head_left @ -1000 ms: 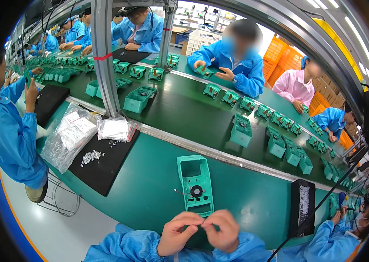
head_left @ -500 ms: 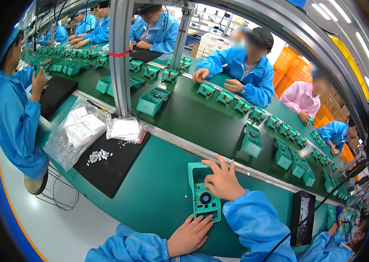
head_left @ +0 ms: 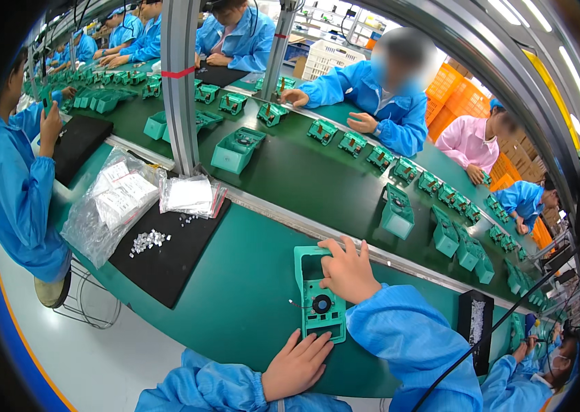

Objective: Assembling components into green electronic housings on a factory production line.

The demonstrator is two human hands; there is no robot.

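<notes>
A green plastic housing (head_left: pixel 299 281) lies on the green table in front of me, with a round black speaker-like part (head_left: pixel 321 303) and a thin wire at its left side. My left hand (head_left: pixel 298 365) rests flat, its fingertips on the near end of the housing. Over the upper right of the housing is my right hand (head_left: pixel 350 272). Its thumb and forefinger are bent together at the middle of the housing, while the other fingers stretch outward. Anything pinched there is hidden.
Left of the housing lies a black mat (head_left: pixel 180 264) with small pale pieces (head_left: pixel 149 242) and plastic bags (head_left: pixel 111 202). A black bin (head_left: pixel 465 343) stands on the right. Beyond a metal rail, green housings (head_left: pixel 398 213) line the belt; co-workers sit across and beside it.
My right hand's outstretched fingers have drawn slightly lower and closer together. The housing stays in place under my hands. Across the belt, a co-worker's hand has moved left beside a green unit.
</notes>
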